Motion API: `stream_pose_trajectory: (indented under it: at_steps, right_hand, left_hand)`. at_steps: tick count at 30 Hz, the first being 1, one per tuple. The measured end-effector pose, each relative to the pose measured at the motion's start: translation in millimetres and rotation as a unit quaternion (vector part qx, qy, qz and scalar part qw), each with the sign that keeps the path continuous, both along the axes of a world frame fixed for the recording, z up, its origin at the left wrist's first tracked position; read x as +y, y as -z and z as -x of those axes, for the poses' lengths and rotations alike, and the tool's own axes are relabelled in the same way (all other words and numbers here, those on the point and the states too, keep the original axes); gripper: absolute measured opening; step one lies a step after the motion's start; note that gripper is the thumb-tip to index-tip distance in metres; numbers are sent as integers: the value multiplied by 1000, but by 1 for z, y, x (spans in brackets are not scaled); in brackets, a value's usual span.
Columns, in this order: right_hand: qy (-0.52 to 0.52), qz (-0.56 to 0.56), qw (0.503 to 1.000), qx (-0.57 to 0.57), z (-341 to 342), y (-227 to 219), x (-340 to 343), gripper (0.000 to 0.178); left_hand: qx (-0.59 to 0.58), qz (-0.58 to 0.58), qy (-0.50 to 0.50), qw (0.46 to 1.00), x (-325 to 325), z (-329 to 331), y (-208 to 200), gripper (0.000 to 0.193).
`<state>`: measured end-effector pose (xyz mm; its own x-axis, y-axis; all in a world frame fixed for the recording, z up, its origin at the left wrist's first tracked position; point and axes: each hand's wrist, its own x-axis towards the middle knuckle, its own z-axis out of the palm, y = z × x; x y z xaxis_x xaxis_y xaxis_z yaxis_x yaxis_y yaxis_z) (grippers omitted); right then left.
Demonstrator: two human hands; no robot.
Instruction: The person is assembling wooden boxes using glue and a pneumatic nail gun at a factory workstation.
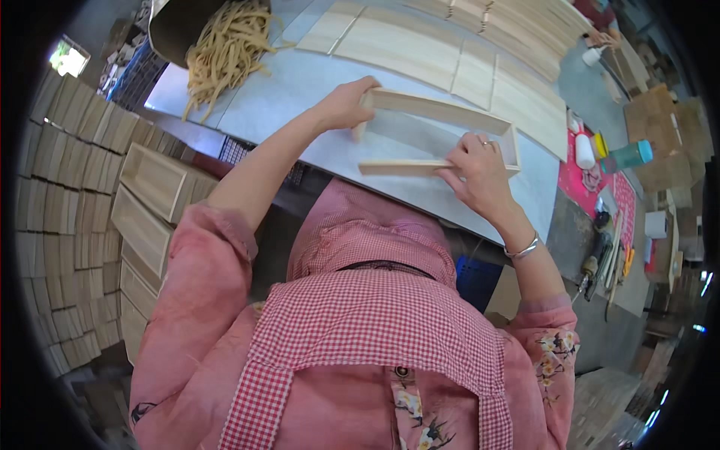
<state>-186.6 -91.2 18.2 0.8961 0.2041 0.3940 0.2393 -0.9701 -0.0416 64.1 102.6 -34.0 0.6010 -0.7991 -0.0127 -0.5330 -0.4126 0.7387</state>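
Observation:
A pale wooden box frame (pixel 442 112) stands on the white tabletop, its far long side and right short side showing. My left hand (pixel 349 105) is closed around its left end, fingers over the short side piece there. In my right hand (pixel 480 171) is a thin wooden strip (pixel 397 167), gripped near its right end along the frame's near side. The strip's left end sticks out free, apart from the left short side. My right hand hides where the strip's right end lies against the frame.
Flat wooden panels (pixel 405 56) lie in rows along the far side of the table (pixel 262 112). A heap of tan bands (pixel 229 52) sits at the far left. Stacked wooden boxes (pixel 146 217) stand at left. Bottles and a teal jar (pixel 628 156) stand at right, with another person beyond.

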Motion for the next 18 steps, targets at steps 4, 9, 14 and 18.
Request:
stream_pose_trajectory:
  at_steps: [4,9,14,18]
  right_hand:
    - [91,-121,988,32,1,35,1,20]
    - [87,-133,987,-7,0,51,5,19]
    - [98,-136,986,0,-5,50,6,20]
    - [101,-121,987,15,-5,48,7,19]
  left_hand:
    - [-53,12,22,998,-10,9,2,50]
    - [-72,23,20,997,-8,16,5,51]
    - [-56,9,16,998,-6,20,4,62]
    - [49,67,-12,996,1,29,7,71]
